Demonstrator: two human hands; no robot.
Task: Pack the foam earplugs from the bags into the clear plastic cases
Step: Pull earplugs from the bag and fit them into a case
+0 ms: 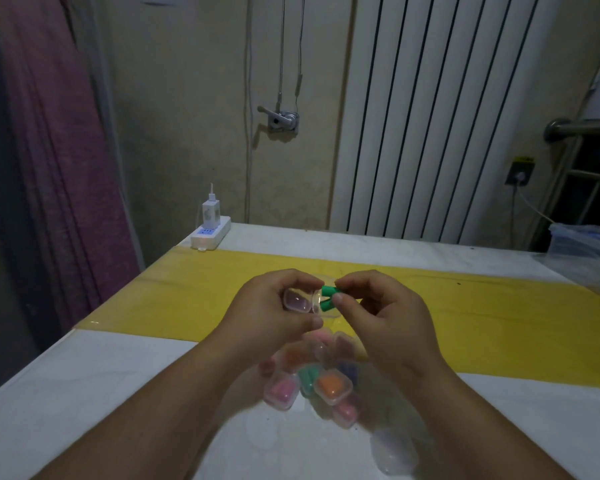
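Head view | table (84, 375) spanning lower frame | filled cases (331, 386) lying piled at lower centre | left hand (274, 313) gripping open clear case (297, 301) at centre | right hand (385, 320) pinching green earplugs (330, 292) against that case

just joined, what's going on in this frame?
A person is packing earplugs. The left hand holds an open clear case above the table, and the right hand pinches green earplugs right at its open side; whether they are partly in is hard to tell. Below the hands lies a pile of filled cases with pink, orange and green plugs.
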